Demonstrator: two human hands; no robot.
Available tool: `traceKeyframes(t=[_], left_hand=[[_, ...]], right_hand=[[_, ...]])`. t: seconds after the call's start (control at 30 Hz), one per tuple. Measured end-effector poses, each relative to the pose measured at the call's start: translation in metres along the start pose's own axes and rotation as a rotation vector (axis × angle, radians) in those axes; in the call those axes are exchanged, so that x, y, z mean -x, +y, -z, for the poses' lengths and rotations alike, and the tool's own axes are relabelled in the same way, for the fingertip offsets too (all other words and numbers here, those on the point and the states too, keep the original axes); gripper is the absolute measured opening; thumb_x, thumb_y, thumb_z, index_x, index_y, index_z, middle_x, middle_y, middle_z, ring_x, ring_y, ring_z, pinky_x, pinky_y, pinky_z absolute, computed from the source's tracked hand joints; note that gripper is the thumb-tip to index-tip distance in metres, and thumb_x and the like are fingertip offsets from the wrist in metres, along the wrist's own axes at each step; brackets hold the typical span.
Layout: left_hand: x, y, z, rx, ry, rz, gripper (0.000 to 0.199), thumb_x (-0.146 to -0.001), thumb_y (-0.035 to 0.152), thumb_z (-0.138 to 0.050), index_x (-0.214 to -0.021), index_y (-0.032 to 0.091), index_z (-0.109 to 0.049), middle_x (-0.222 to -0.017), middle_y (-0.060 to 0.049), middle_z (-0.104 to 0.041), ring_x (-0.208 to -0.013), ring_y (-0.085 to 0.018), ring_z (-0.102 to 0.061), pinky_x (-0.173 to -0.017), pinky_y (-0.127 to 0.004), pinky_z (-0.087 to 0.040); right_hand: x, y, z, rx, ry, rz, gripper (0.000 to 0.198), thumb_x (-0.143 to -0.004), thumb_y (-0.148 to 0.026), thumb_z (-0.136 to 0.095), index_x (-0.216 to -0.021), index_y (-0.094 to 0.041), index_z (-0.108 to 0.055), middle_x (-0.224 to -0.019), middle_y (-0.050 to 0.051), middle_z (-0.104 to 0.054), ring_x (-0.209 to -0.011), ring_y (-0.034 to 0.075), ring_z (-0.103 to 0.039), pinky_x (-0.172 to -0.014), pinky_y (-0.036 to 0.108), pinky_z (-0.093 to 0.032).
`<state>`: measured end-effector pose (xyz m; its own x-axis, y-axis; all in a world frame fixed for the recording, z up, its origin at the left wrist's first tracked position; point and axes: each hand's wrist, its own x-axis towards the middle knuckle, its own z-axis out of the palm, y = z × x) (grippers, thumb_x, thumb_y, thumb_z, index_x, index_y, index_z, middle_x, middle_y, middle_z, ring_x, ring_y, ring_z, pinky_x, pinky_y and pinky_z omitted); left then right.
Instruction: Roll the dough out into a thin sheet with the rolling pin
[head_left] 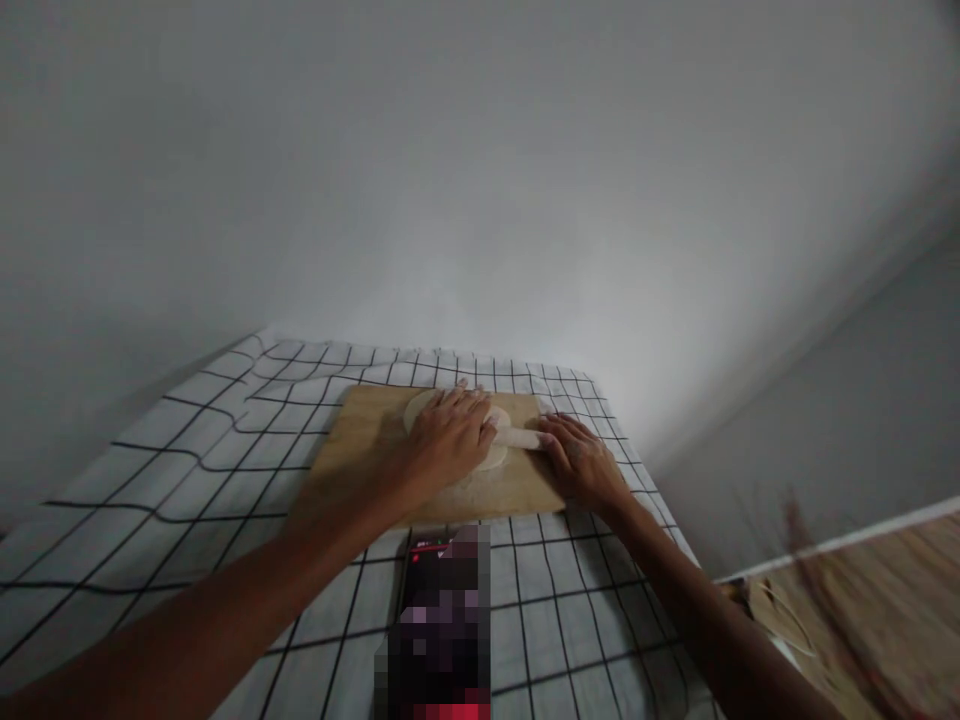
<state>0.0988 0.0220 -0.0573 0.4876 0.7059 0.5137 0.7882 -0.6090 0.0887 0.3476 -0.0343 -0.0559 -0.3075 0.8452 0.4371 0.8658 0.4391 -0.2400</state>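
At the left, a cloth-covered counter (187, 450), white with a dark grid and a few ripples. Then, near the middle, a flat wooden board (339, 460). On it, a thin sheet of pale dough (415, 410), mostly hidden in its middle by the left hand (452, 428). Looks soft, light and limp, perhaps slightly tacky; likely to stretch under its own weight and to dent or tear under a hard pinch. Best lifted from beneath with spread fingers at opposite edges, rather than pulled up by one bit of rim.

Left hand palm down over the dough, fingers pointing away, thumb at the near side of the pin; cannot tell whether clasping or only pressing. Below, just beside the board, a smartphone (424, 578) with a lit screen, partly pixelated.

Further right, a slim, pale rolling pin (519, 438), reaching from the left hand to the right hand (583, 458). Looks stiff, smooth and fairly light, probably quick to roll away; easiest to take near both ends, clear of the dough. Right hand at the pin's right end, touching with the thumb side; cannot tell how tightly closed. Far right, well apart from the board, a wood-toned floor (900, 590).
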Motion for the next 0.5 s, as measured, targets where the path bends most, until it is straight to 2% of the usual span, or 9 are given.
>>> traceKeyframes(t=[0.07, 0.23, 0.4, 0.5], left_hand=[[0.008, 0.002, 0.004, 0.016, 0.0, -0.029, 0.042, -0.105, 0.03, -0.042, -0.136, 0.013, -0.063, -0.147, -0.014, -0.06, -0.144, -0.03, -0.048, -0.123, -0.051, -0.033], [0.03, 0.01, 0.015, 0.046, 0.009, -0.066, 0.043, -0.105, 0.03, -0.04, -0.136, 0.012, -0.062, -0.148, -0.015, -0.059, -0.142, -0.03, -0.05, -0.127, -0.055, -0.024], [0.048, 0.015, 0.037, 0.109, -0.069, -0.062, 0.045, -0.105, 0.029, -0.036, -0.141, 0.014, -0.059, -0.149, -0.013, -0.059, -0.141, -0.028, -0.051, -0.123, -0.053, -0.033], [0.056, 0.007, 0.05, 0.097, -0.11, -0.036, 0.047, -0.108, 0.032, -0.033, -0.144, 0.015, -0.057, -0.15, -0.012, -0.058, -0.142, -0.028, -0.05, -0.122, -0.053, -0.033]], right_hand=[[0.013, -0.012, 0.001, -0.01, 0.031, -0.03, 0.037, -0.109, -0.038, -0.04, -0.133, -0.024, -0.064, -0.14, 0.007, -0.066, -0.138, 0.024, -0.054, -0.119, 0.046, -0.041], [0.036, -0.031, -0.002, 0.015, 0.093, -0.073, 0.03, -0.105, -0.037, -0.052, -0.129, -0.024, -0.063, -0.136, 0.007, -0.067, -0.136, 0.026, -0.054, -0.115, 0.046, -0.044], [0.036, -0.038, 0.005, 0.112, 0.059, -0.098, 0.027, -0.101, -0.035, -0.059, -0.125, -0.023, -0.063, -0.125, 0.009, -0.071, -0.119, 0.029, -0.062, -0.103, 0.048, -0.049], [0.025, -0.041, 0.009, 0.107, 0.001, -0.05, 0.026, -0.101, -0.032, -0.058, -0.125, -0.024, -0.062, -0.129, 0.009, -0.069, -0.119, 0.027, -0.062, -0.103, 0.047, -0.049]])
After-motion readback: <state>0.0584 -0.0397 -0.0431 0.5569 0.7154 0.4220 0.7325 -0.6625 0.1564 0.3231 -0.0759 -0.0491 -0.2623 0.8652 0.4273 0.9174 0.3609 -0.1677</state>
